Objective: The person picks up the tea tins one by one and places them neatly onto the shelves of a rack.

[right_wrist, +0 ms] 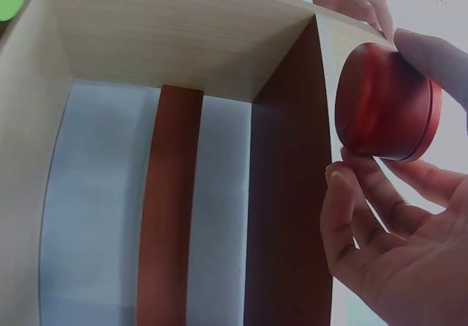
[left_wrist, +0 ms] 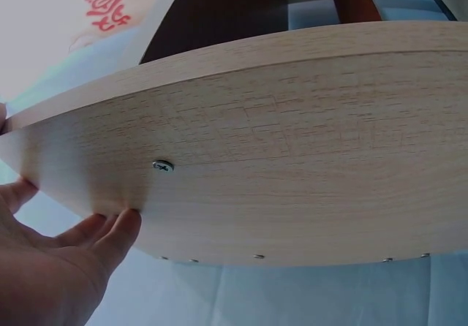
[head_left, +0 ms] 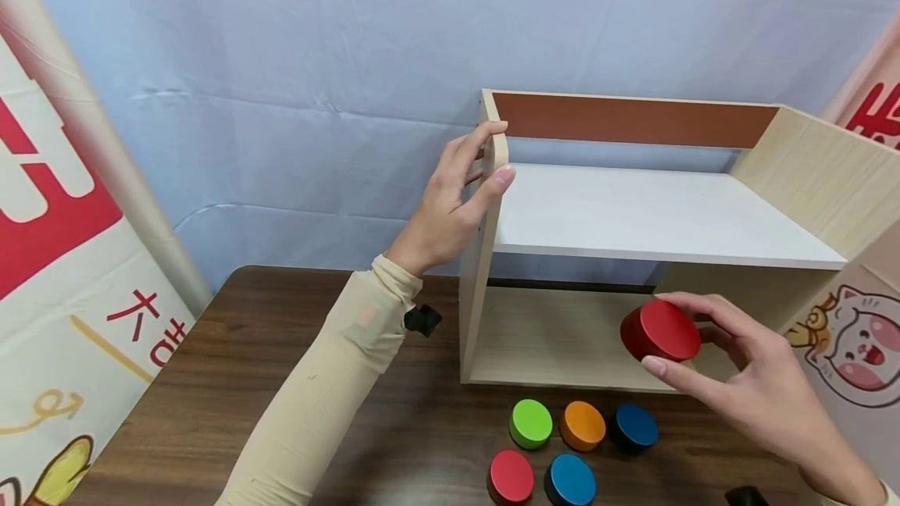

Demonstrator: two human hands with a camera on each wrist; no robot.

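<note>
Nearest me on the dark table point(head_left: 211, 381) lie five round discs: a red disc point(head_left: 511, 475) and a blue disc point(head_left: 570, 480) in the near row, then a green disc point(head_left: 530, 422), an orange disc point(head_left: 582, 425) and a darker blue disc point(head_left: 633, 427) just behind them, close together.

Above and to the right of these, my right hand point(head_left: 745, 381) holds a second red puck point(head_left: 661, 330), pinched between my thumb and curled fingers point(right_wrist: 358, 216), tilted on its edge in front of the lower opening of the wooden shelf point(head_left: 633, 209).

Farther off on the left, my left hand point(head_left: 457, 197) grips the top front corner of the shelf's left side panel point(left_wrist: 292, 158), thumb on the inner face and fingers wrapped over the edge. The white upper board point(head_left: 654, 213) lies to the right of that hand.
</note>
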